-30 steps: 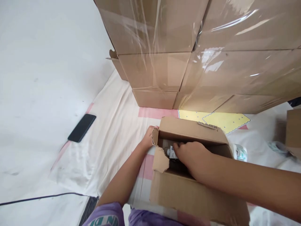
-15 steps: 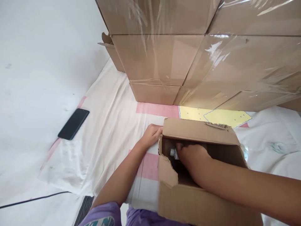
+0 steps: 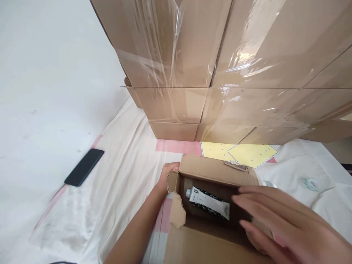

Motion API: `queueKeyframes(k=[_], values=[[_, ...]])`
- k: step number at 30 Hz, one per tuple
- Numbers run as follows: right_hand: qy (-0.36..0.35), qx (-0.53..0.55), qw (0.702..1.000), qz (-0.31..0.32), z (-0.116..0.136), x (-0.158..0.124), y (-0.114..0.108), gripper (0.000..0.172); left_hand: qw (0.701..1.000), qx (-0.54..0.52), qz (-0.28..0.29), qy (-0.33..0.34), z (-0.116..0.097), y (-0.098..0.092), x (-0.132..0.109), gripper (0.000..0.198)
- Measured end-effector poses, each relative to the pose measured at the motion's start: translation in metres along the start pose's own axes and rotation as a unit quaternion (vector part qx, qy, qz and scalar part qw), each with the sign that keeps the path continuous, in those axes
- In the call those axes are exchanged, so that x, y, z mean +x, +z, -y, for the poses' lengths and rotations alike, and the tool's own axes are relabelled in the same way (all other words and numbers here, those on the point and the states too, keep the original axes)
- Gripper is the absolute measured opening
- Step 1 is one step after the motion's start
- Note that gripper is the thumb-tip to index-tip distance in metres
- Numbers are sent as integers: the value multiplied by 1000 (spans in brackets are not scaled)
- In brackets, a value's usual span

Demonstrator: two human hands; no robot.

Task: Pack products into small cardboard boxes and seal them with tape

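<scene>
An open cardboard box (image 3: 209, 238) with torn flaps stands in front of me. Inside it lies a white-and-black squeeze tube (image 3: 210, 202), its pale cap toward the left end. My left hand (image 3: 169, 171) grips the box at its far left corner, the fingertips partly hidden by the cardboard. Over the box's right end, my right hand (image 3: 280, 216) is open with fingers apart, holding nothing and slightly blurred. It hides that end of the inside.
A stack of cardboard cartons (image 3: 170, 106) wrapped in clear film rises behind the box. A dark phone (image 3: 84, 167) lies on the pale cloth (image 3: 121, 157) to the left, beside the white wall (image 3: 55, 66). On the right rests a roll of clear tape (image 3: 312, 184).
My right hand has let go of the tube and drawn back to the right, opening. The tube now lies uncovered in the box. My view has shifted; the left hand stays at the corner.
</scene>
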State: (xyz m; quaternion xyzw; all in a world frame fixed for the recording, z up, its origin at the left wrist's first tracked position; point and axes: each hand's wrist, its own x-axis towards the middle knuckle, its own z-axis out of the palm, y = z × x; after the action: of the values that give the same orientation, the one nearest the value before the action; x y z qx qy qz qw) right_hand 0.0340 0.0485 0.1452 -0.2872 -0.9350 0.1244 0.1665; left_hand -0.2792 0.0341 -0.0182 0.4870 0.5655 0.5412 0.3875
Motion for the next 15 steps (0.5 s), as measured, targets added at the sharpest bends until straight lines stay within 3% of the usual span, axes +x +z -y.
queueKeyframes(k=[1, 3, 6, 9, 12, 15], values=[[19, -7, 997, -74, -10, -18, 0, 41, 1000, -6, -6, 9, -1, -1, -1, 55], [104, -3, 981, -164, -24, -48, 11, 53, 999, -14, -19, 25, -3, -4, -4, 48], [245, 105, 947, -179, -26, -75, 45, 68, 998, -39, -27, 50, -2, -6, -8, 52], [341, 307, 873, -168, -15, -80, 78, 67, 992, -108, 4, 72, -1, -4, -11, 74], [361, 428, 807, -188, -10, -72, 95, 60, 980, -183, 57, 44, -6, 1, -17, 78], [324, 455, 801, -213, -17, -59, 96, 56, 972, -226, 68, -2, -17, 7, -25, 67]])
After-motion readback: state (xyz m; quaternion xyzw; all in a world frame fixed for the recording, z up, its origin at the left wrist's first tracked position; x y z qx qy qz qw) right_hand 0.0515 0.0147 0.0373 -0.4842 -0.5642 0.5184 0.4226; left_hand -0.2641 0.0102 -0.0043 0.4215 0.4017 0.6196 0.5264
